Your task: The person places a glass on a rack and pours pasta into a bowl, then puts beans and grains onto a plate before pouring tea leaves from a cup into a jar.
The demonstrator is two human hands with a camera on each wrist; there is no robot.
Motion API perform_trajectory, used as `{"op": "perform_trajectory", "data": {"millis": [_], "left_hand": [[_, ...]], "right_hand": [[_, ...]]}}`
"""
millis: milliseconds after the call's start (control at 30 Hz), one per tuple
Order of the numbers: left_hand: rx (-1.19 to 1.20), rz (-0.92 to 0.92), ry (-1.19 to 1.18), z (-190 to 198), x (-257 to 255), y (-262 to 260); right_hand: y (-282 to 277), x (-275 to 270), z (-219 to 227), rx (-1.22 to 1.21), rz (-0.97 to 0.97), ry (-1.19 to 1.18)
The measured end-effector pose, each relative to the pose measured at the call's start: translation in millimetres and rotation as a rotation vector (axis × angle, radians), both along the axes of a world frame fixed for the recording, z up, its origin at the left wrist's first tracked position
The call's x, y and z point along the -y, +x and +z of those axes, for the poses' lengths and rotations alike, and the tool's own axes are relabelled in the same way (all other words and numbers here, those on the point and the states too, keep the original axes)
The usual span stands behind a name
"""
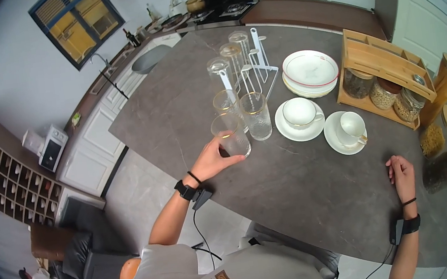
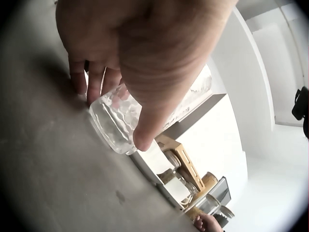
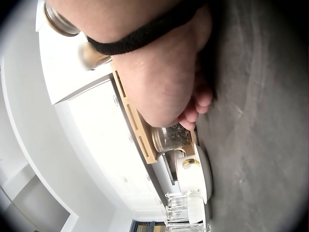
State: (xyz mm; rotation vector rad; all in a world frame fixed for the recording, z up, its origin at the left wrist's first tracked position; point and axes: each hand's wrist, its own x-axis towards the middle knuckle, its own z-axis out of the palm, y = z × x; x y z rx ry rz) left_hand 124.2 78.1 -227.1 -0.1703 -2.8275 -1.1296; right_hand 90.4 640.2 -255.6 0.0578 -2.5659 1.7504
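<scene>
My left hand (image 1: 216, 159) grips a clear textured drinking glass (image 1: 239, 144) low down, thumb on one side and fingers on the other. The glass has a gold rim and stands upright on the grey table (image 1: 299, 197). Close behind it are two more gold-rimmed glasses, one to the right (image 1: 258, 121) and one farther back (image 1: 224, 101). In the left wrist view the thumb presses the wall of the held glass (image 2: 112, 126) near its base. My right hand (image 1: 401, 171) rests on the table at the right, fingers loosely curled, holding nothing.
A white rack (image 1: 259, 70) carries upturned glasses. Right of it are stacked plates (image 1: 310, 69) and two white cups (image 1: 299, 112) on saucers. A wooden shelf (image 1: 384, 70) with jars and several lidded jars (image 1: 445, 169) line the right side. The table edge runs close to my left wrist.
</scene>
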Motion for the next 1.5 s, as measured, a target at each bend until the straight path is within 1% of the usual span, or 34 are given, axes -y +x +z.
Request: {"op": "perform_trajectory", "data": {"millis": [67,167,200,300,333,433,533,633,667,767,900,1033,1167,1200,1300,1500], "left_hand": [[-0.011,-0.005,-0.021,4.8,-0.8,5.0],[-0.034,-0.028,0.218,8.1,6.0,14.7],[-0.023,-0.04,0.27,16.1,10.2,17.9],[-0.099,-0.048,0.321,50.7,21.3,24.6],[-0.148,-0.026,0.308,68.4,20.1,24.5],[-0.133,-0.036,0.277,109.4,34.2,8.4],[-0.156,-0.012,0.172,144.8,34.7,-13.4],[-0.134,-0.051,0.139,176.1,32.7,-36.3],[-0.218,-0.077,0.119,179.4,34.1,-45.7],[-0.258,-0.089,0.138,192.4,35.8,-69.3],[-0.257,-0.104,0.135,210.9,26.8,-89.3],[-0.283,-0.046,0.116,230.3,12.1,-99.3],[-0.359,-0.051,0.06,241.0,6.5,-113.2],[-0.407,-0.054,-0.003,240.8,11.6,-121.7],[-0.415,0.002,-0.076,244.4,7.4,-126.5],[-0.37,-0.008,-0.211,248.8,-4.0,-132.0]], "right_hand": [[-0.5,0.7,0.9,-0.018,-0.002,-0.002],[1.6,1.9,2.7,-0.012,-0.028,0.004],[2.1,2.6,3.4,-0.005,-0.035,0.007],[2.4,3.5,5.1,-0.01,-0.034,0.008],[2.0,2.9,3.8,-0.008,-0.035,0.007],[1.7,2.6,5.6,-0.001,-0.022,0.008],[2.0,2.0,5.2,0.001,-0.017,-0.004],[4.0,3.3,7.4,-0.01,-0.019,-0.005],[4.2,3.0,7.1,-0.012,-0.02,-0.005],[3.8,3.0,7.0,-0.016,-0.017,-0.008],[6.5,3.4,10.8,-0.013,-0.018,-0.01],[6.0,4.4,11.2,-0.013,-0.015,-0.007],[4.2,0.7,6.9,-0.021,0.012,0.001],[4.3,0.6,6.8,-0.019,0.014,0.004],[6.2,3.1,10.9,-0.018,0.003,0.003],[6.5,3.4,12.4,-0.033,0.002,0.009]]}}
